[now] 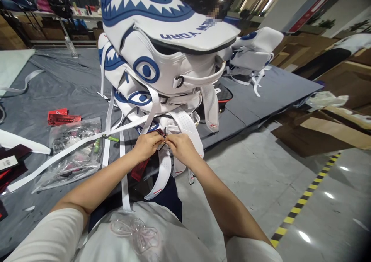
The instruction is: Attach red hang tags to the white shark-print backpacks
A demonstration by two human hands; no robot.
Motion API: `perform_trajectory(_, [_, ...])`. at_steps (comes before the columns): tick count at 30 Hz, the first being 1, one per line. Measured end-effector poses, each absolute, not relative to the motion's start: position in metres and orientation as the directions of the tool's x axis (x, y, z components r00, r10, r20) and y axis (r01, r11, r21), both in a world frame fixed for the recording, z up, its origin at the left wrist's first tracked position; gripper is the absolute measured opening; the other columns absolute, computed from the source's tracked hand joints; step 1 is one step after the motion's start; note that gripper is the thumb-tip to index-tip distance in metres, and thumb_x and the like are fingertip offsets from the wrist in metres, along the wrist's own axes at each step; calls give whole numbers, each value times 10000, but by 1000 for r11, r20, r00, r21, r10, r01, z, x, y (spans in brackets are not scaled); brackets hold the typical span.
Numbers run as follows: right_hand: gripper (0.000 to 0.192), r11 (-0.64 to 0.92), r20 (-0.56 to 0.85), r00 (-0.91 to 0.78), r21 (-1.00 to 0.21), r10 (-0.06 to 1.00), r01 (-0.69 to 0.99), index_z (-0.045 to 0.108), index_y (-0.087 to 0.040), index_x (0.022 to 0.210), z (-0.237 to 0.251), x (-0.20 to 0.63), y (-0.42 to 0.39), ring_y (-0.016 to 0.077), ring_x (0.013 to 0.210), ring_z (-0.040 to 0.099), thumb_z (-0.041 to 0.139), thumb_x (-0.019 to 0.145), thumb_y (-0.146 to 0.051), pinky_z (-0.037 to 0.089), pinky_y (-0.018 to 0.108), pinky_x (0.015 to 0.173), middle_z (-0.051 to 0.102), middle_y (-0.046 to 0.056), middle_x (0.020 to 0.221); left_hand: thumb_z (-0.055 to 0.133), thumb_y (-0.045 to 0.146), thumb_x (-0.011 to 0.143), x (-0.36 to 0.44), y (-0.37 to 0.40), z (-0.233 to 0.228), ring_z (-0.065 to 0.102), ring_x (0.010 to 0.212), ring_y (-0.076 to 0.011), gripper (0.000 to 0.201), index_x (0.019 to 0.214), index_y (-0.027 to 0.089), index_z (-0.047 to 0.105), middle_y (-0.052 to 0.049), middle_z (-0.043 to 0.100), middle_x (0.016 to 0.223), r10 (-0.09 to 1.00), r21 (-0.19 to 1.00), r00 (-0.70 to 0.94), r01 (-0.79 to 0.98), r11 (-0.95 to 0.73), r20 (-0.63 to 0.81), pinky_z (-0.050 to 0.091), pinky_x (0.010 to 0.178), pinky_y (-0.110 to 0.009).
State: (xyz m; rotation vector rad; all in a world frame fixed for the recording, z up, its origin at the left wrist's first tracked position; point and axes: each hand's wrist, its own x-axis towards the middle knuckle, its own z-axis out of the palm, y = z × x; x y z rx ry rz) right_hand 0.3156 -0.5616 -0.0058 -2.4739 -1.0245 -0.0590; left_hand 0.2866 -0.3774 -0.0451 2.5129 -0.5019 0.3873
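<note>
- Head view, the key relation: both hands meet at one spot just below the stack of white bags. The left hand (147, 145) and the right hand (180, 147) sit fingertip to fingertip, with a small dark red tag (162, 135) pinched between them. The tag lies right at the grip, on the far side of the fingers, toward the bags; neither hand is clearly nearer.
- Grip state: the fingers of both hands are drawn in narrow on the tag and on whatever small fastening is there; the fastening itself is hidden, so I cannot tell what it is.
- Long axis: a white strap (72, 150) runs from near the hands out to the left and toward the wearer, lying slantwise across the grey table (52, 96). A perforated white shoulder strap (185, 128) hangs down just behind the right hand.
- How the thing looks: the top bag (162, 34) is white with blue shark teeth, blue eyes and blue lettering on its flap; it rests tilted on another bag of the same print.
- About them: a clear plastic pouch (72, 153) lies left of the hands under the strap, with red packets (62, 117) beyond it. More white bags (255, 47) lie at the table's far right, and flattened cardboard (319, 134) rests on the floor.
</note>
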Motion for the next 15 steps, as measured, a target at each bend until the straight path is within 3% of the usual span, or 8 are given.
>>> perform_trajectory(3, [159,-644,197,710,-310,676,699,666,-167,850,-6,315,-560,199,747,631,532,909,-104,362,312,748,719,59,805,556,239,951,287,-378,-36,689,846,-167,213,1056,249,741,-21,739,992,-300,371,912,-390,-843,279,420,630,-262])
perform_trajectory(9, [165,-695,153,743,-273,651,665,657,-156,882,-5,311,-554,203,783,630,504,927,-112,349,326,800,719,65,826,518,250,965,288,-381,-16,703,933,-202,204,1028,253,712,-7,748,1019,-300,275,950,-311,-910,83,447,667,-279])
perform_trajectory(15, [165,-714,96,753,-259,651,650,649,-151,874,2,309,-549,210,834,631,496,907,-96,337,343,870,731,84,886,489,252,972,288,-389,-7,702,908,-268,205,1065,151,641,-111,732,1008,-315,163,948,-318,-934,44,470,684,-322])
